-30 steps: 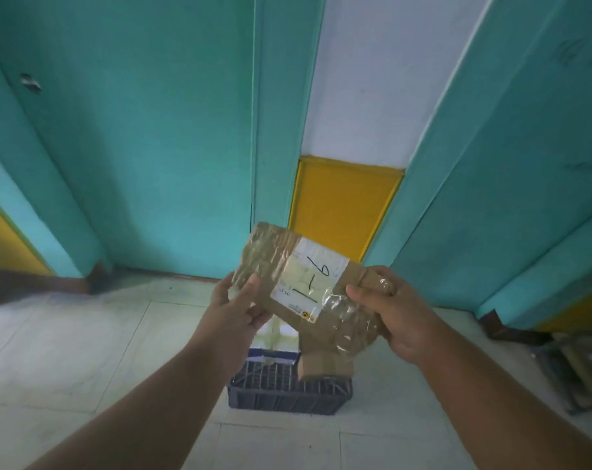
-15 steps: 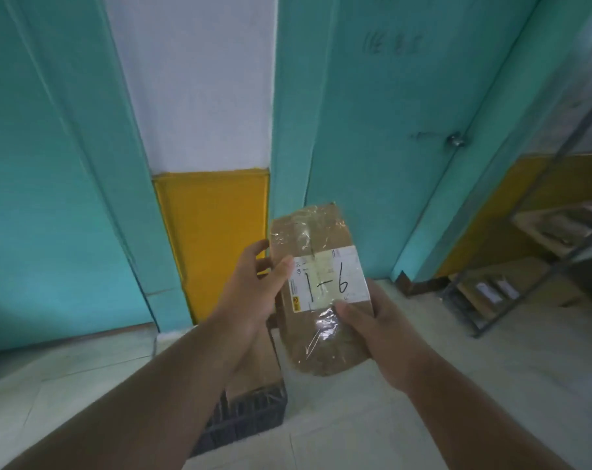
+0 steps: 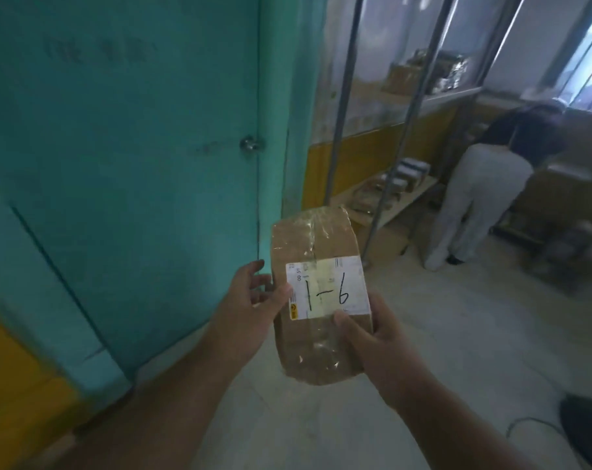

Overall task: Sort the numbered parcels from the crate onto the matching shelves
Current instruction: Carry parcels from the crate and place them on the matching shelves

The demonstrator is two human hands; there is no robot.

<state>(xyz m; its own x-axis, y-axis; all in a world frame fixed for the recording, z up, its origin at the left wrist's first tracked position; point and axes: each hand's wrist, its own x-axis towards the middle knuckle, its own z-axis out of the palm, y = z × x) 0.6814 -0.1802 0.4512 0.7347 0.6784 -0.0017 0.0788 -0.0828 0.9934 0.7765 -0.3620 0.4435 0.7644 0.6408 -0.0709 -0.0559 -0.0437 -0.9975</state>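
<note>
Parcel: we are holding upright a brown taped cardboard parcel (image 3: 316, 296), its white label marked "1-6".
Left hand (image 3: 250, 305): thumb pressing the parcel's left edge, fingers behind.
Right hand (image 3: 372, 340): thumb pinching its lower right face.

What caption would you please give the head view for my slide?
Both hands, left and right, hold a taped parcel marked 1-6 before a teal door, shelves ahead.

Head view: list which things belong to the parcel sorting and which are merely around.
Belongs to the job:
- brown parcel labelled 1-6
- left hand and right hand, both holding it
- metal shelves with parcels on them

Merely around:
- teal door and its knob
- another person bending over further off
- dark object with a cable on the floor
</note>
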